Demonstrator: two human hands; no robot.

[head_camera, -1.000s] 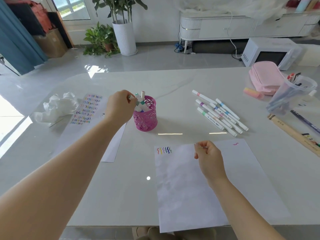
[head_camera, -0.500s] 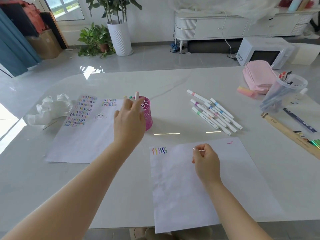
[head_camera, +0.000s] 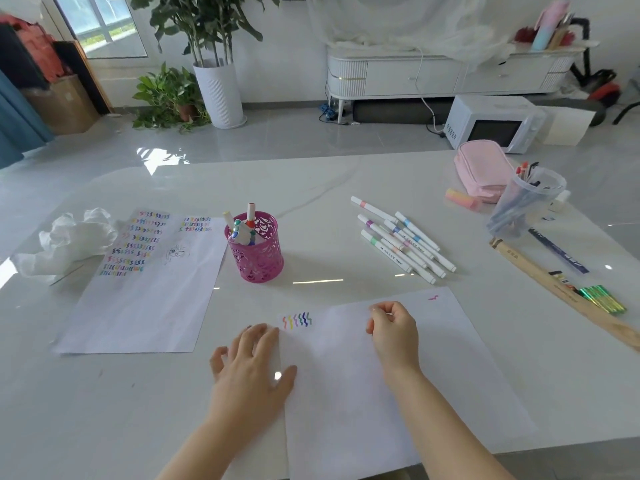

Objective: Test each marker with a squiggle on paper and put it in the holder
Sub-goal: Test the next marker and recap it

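Note:
A pink cut-out holder (head_camera: 258, 256) stands mid-table with several markers (head_camera: 242, 227) sticking out of it. Several white markers (head_camera: 403, 239) with coloured bands lie loose to its right. A white sheet (head_camera: 381, 382) in front of me carries a row of coloured squiggles (head_camera: 298, 320) at its top left and one pink squiggle at its top right. My left hand (head_camera: 251, 368) lies flat and spread on the sheet's left edge, holding nothing. My right hand (head_camera: 393, 329) rests on the sheet, fingers curled shut; nothing shows in it.
A second sheet (head_camera: 145, 282) full of squiggles lies at the left, beside crumpled white plastic (head_camera: 69, 240). At the right are a pink pencil case (head_camera: 483, 169), a clear cup of pens (head_camera: 523, 202), a wooden ruler (head_camera: 554, 285) and a green pack.
My left hand has left the holder, where it had put a marker in, and come back down onto the left edge of the near sheet. My right hand stayed put.

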